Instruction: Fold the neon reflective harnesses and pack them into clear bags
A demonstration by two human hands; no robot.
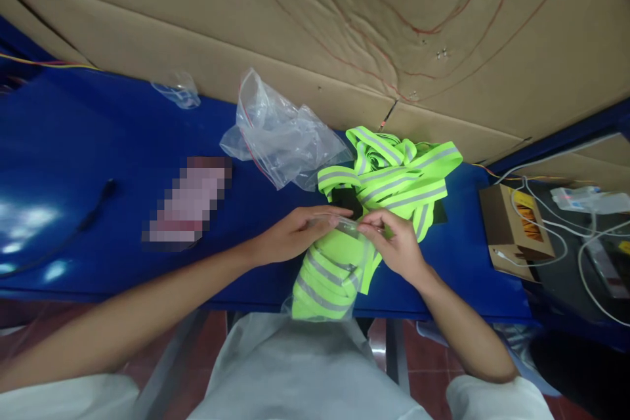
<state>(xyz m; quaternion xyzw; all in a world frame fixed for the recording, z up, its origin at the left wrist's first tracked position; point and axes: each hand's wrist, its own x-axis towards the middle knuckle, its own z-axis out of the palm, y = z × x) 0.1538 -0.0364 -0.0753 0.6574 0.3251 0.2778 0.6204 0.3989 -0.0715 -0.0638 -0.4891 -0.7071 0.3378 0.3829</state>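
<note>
Lying on the blue table point(63, 138) at the left of the frame are a black cable point(91, 215) and, right of it, a flat thing point(189, 203) too pixelated to name. Toward the upper middle, a crumpled clear bag point(290, 138) sits slack, no contents showing in it. Below that, the left hand point(293, 234) has thumb and fingers grasping the mouth of a filled bag point(325, 282). This one lies at lower centre, its long axis running from the fingertips down and slightly left, folded yellow-green straps inside. The right hand point(396, 243) pinches the mouth's right end; both hands are about equally near it. Just beyond, a loose strap pile point(401, 174) spreads up and right. Near the right edge, a small carton point(514, 230) holds orange things, unclear.
</note>
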